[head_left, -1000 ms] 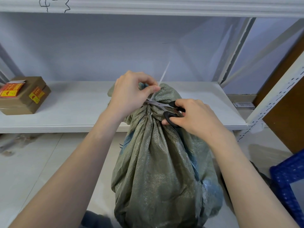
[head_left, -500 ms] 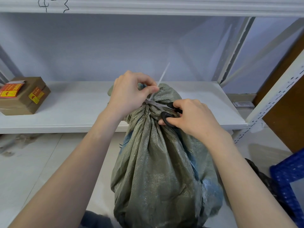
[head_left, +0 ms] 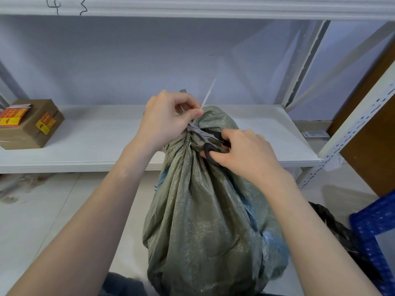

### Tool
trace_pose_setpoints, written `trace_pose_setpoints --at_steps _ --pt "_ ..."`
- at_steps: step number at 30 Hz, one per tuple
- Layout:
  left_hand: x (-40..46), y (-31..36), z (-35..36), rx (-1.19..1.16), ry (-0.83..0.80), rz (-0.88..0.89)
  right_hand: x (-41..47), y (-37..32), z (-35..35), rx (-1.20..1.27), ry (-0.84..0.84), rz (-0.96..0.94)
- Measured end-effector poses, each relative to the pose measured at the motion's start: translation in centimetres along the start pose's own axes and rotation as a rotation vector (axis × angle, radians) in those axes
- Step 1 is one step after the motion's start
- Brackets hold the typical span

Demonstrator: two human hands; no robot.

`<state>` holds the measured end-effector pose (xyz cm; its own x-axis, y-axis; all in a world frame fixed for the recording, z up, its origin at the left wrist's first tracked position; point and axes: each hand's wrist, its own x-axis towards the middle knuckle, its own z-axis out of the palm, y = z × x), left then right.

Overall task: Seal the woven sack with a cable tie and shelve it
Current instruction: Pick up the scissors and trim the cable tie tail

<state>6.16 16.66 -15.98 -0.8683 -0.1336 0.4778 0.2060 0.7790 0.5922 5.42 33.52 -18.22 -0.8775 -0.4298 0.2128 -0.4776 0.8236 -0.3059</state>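
Note:
A grey-green woven sack (head_left: 205, 214) stands upright on the floor in front of the low white shelf (head_left: 102, 137). Its neck is gathered tight, with a white cable tie (head_left: 208, 94) whose long tail sticks up and to the right. My left hand (head_left: 168, 120) pinches the tie's tail just above the neck. My right hand (head_left: 241, 152) holds black-handled scissors (head_left: 210, 144), their blades at the tie right beside the neck. Whether the blades are closed on the tie is hidden by my fingers.
A taped cardboard box (head_left: 30, 124) with yellow and red stickers sits on the shelf's left end. A perforated white shelf upright (head_left: 346, 133) rises at the right. A blue plastic stool (head_left: 376, 229) and a black bag (head_left: 339, 231) lie low right.
My left hand has shifted its pinch slightly higher on the tie's tail. The scissors stay at the sack's neck and the sack has not moved.

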Motion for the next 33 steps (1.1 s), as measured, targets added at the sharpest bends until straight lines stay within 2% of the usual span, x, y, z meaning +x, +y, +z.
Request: trace_pose_setpoints --at_steps 11,33 --pt "0.0 -0.5 0.3 0.069 0.003 -0.028 0.4 0.4 0.2 0.049 -0.015 -0.051" --pt "0.0 0.6 0.0 0.019 0.01 0.01 0.3 0.1 0.1 0.014 -0.005 -0.011"
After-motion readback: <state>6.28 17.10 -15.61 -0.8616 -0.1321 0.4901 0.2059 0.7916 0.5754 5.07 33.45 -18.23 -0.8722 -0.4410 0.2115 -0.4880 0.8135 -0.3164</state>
